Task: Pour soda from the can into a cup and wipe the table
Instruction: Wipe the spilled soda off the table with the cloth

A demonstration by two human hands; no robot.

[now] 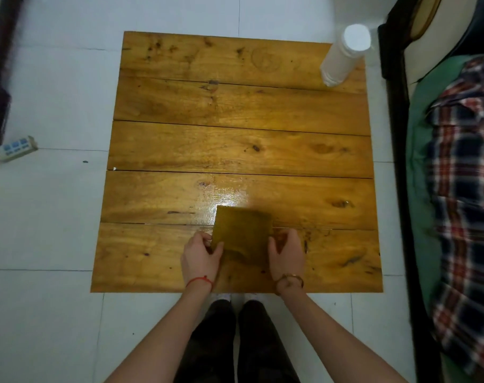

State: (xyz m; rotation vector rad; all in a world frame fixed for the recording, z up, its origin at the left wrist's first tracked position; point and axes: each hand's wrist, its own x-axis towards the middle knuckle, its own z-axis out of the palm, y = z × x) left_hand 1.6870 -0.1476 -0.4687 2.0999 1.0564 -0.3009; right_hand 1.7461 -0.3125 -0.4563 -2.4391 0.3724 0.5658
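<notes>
A square olive-brown cloth (242, 230) lies flat on the wooden table (235, 150) near its front edge, slightly blurred. My left hand (200, 257) pinches the cloth's left edge between thumb and fingers. My right hand (286, 252) holds the cloth's right edge with curled fingers. A shiny wet patch (229, 196) glistens on the wood just beyond the cloth. No can or cup is in view.
A tall white plastic bottle (341, 55) stands at the table's far right corner. A bed with a plaid cloth (465, 172) runs along the right side. A power strip (15, 147) lies on the tiled floor at left.
</notes>
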